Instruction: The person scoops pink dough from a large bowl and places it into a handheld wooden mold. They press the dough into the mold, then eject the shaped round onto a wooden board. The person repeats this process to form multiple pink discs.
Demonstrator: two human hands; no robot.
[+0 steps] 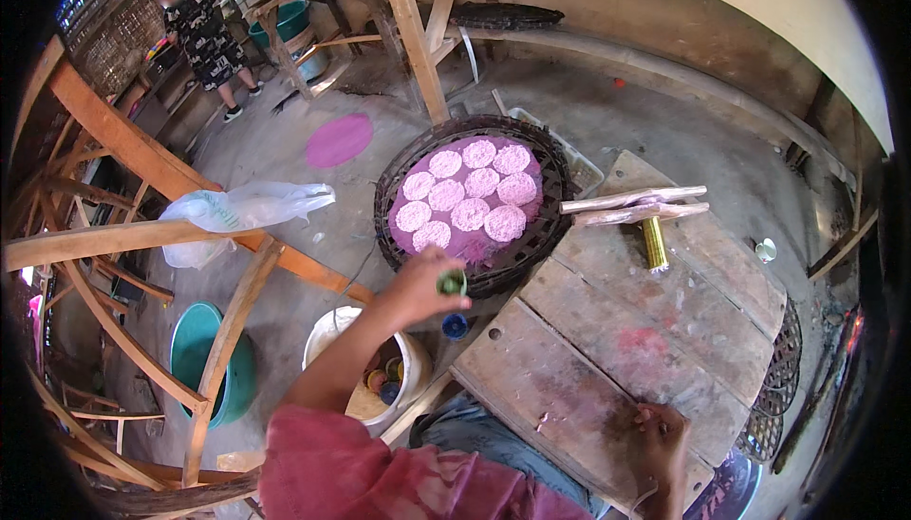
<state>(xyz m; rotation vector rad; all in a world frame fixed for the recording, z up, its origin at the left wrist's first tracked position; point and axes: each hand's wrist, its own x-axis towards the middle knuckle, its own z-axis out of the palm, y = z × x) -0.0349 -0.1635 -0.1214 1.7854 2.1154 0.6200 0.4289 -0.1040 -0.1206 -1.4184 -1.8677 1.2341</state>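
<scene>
Near the close edge of the worn wooden plank table, the right hand rests, fingers curled, perhaps for support; whether they hold anything I cannot tell. Left of the table, the left hand has its fingers closed round a small green cup-like piece, seemingly for a secure grip. Beyond the table's left side, rough pale-pink discs lie in one layer, presumably to stay separate, on a round dark woven tray.
</scene>
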